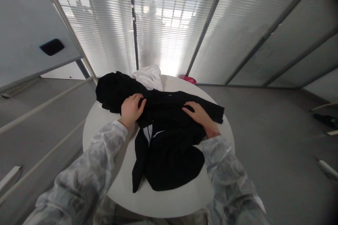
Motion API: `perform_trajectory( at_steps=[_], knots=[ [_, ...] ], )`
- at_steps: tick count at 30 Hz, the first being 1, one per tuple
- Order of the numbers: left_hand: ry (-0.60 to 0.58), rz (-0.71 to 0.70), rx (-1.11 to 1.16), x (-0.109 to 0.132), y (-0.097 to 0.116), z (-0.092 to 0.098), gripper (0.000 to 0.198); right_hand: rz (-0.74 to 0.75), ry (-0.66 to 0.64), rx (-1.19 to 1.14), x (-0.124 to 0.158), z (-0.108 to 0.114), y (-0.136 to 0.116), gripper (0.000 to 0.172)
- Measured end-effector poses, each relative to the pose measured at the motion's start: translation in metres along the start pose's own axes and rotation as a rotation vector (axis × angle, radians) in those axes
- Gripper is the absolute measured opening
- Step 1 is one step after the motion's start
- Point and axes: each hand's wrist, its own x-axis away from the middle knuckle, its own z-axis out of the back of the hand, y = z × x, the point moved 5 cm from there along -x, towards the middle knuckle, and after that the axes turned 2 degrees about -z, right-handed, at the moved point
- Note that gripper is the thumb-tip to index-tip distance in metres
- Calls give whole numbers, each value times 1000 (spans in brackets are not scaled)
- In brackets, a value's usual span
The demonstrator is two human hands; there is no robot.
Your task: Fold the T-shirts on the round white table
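Observation:
A black garment (pixel 174 161) with a white swoosh and a white stripe lies spread on a round white table (pixel 163 207). Its lower part points toward me, and a black sleeve stretches to the right. My left hand (pixel 132 109) rests on the black cloth at the left, thumb and fingers apart. On the right side of the cloth lies my right hand (pixel 198 113), its fingers spread with nothing gripped. Beyond my left hand is a bunched black cloth (pixel 112 89), with a crumpled white cloth (pixel 150 77) behind it.
A red object (pixel 189 79) shows past the table's far edge. Glass panels with blinds (pixel 163 24) stand behind. At the left are a whiteboard (pixel 26 24) holding a black eraser-like item (pixel 52 47) and pale metal bars (pixel 47 107).

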Motion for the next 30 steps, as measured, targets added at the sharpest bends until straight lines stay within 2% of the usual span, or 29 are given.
perform_trajectory(
  at_steps=[2,6,11,15,19,24,27,30],
  knots=[
    [11,94,-88,-3,-14,2,43,-5,34,24,-2,3,-3,42],
    [-51,195,-218,-6,-32,0,51,-2,40,55,-3,3,-4,37],
    [-111,217,-287,-11,-33,-1,31,44,60,47,-3,0,-2,32],
    [20,208,-242,-25,-27,12,34,53,69,67,-3,-2,-1,32],
    [178,156,-176,-49,-24,30,36,54,55,90,-3,-7,1,34],
    [290,131,-123,-80,-41,46,34,57,26,116,-3,-15,6,46],
    [200,171,-130,-89,-55,42,32,42,17,134,-3,-17,6,51],
    [90,118,-164,-82,-47,33,56,19,8,134,-2,-18,5,52]
  ],
)
